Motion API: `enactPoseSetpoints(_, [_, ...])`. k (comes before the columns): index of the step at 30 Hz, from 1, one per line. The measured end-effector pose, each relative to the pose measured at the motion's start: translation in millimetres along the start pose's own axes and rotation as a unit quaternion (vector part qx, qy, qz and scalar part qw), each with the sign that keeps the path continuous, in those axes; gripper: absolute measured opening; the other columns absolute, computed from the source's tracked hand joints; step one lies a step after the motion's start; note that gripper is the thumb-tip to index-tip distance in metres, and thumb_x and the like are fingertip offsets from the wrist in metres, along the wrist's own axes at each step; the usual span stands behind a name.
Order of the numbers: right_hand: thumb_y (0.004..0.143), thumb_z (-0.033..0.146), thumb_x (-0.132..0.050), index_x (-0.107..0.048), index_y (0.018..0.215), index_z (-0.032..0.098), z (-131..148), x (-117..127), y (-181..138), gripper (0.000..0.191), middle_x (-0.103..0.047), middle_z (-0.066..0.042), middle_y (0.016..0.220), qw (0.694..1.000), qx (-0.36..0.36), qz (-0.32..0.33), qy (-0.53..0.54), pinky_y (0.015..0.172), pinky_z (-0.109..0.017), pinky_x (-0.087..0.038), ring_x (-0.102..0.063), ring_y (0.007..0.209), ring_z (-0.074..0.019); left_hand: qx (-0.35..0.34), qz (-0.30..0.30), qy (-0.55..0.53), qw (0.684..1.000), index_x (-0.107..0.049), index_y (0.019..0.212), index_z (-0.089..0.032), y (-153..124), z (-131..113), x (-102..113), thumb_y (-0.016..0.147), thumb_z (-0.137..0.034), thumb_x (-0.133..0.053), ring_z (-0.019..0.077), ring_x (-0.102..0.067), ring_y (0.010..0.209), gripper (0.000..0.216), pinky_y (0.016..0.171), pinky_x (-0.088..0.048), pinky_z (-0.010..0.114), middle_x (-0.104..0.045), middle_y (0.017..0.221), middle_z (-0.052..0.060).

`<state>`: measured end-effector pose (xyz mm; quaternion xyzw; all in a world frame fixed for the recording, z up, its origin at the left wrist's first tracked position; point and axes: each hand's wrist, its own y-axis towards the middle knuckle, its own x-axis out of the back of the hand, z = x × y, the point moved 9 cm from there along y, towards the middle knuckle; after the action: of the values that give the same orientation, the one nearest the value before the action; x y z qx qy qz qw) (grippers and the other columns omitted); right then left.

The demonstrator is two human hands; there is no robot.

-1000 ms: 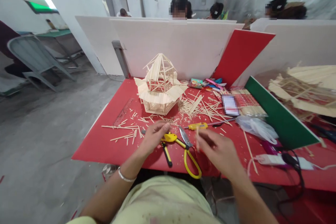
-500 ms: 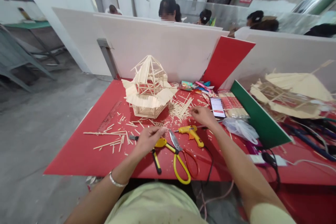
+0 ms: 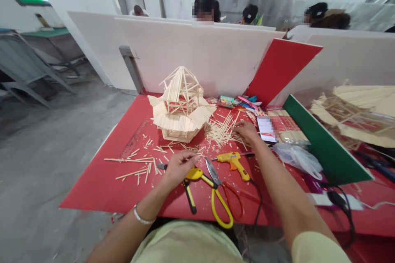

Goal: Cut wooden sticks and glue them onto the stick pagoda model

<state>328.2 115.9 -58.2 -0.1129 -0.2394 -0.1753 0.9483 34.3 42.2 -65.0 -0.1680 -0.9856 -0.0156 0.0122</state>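
My left hand (image 3: pixel 180 167) is closed in a pinch above the yellow-handled cutting tool (image 3: pixel 194 173), a short pale wooden stick just showing at its fingertips. My right hand (image 3: pixel 247 130) reaches to the right edge of the pile of wooden sticks (image 3: pixel 220 128); its fingers are bent together, and what they grip is hidden. Behind the hands stands a pavilion model (image 3: pixel 182 111) built of sticks, its upper roof partly covered. A yellow glue gun (image 3: pixel 233 162) lies between my forearms, beside scissors (image 3: pixel 217 178) with one yellow and one red handle.
Loose sticks (image 3: pixel 145 168) and a clear ruler (image 3: pixel 134 137) lie on the red board (image 3: pixel 95 187). To the right are a phone (image 3: pixel 267 129), packed sticks (image 3: pixel 290 127), a plastic bag (image 3: pixel 298 158) and a green panel (image 3: pixel 327 144). White partitions (image 3: pixel 197 55) stand behind; people sit beyond.
The view has shifted, so the table things appear slightly farther right and lower. My right hand remains at the stick pile with its fingers lowered; my left hand stays pinched over the tools.
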Motion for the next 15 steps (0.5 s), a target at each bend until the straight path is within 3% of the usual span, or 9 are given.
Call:
enactPoseSetpoints(3, [0.073,0.032,-0.074,-0.058,0.111,0.013,13.1,4.4,-23.1,0.046,-0.069,-0.007,0.082,0.998,0.018,0.024,0.047,0.058,-0.026,-0.051,-0.063,0.067,-0.0151,-0.013,0.003,-0.012,1.0,-0.072,0.079,-0.017,-0.1,-3.8,-3.2,0.079,-0.04,-0.066,0.0154,-0.059,0.072,0.024,0.066,-0.046,0.025,-0.066,0.08,0.005])
enactPoseSetpoints(6, [0.066,0.037,-0.077,-0.061,0.107,0.018,38.5,-7.1,-58.6,0.048,-0.068,0.0,0.074,0.993,0.053,0.057,0.083,0.05,-0.022,-0.047,-0.061,0.058,-0.0118,0.015,0.007,-0.061,0.998,-0.072,0.09,-0.017,0.3,-1.9,-8.9,0.078,-0.045,-0.066,0.0158,-0.062,0.07,0.031,0.064,-0.049,0.026,-0.067,0.085,0.006])
enactPoseSetpoints(11, [0.07,0.043,-0.071,-0.068,0.093,0.019,106.7,-63.8,-120.8,0.033,-0.066,0.0,0.068,0.959,0.182,0.184,0.117,0.049,-0.023,-0.047,-0.059,0.056,-0.0119,0.026,0.031,-0.128,0.991,-0.068,0.1,-0.016,4.3,-19.6,-15.5,0.078,-0.046,-0.065,0.0138,-0.062,0.062,0.037,0.056,-0.048,0.024,-0.066,0.076,0.004])
enactPoseSetpoints(15, [0.072,0.041,-0.07,-0.069,0.09,0.019,137.5,-88.5,-127.1,0.028,-0.069,-0.002,0.075,0.95,0.227,0.178,0.115,0.058,-0.026,-0.051,-0.061,0.062,-0.0135,-0.011,-0.006,-0.129,0.992,-0.068,0.084,-0.016,11.1,-43.4,3.6,0.078,-0.044,-0.067,0.008,-0.051,0.047,0.029,0.048,-0.042,0.021,-0.061,0.062,-0.001])
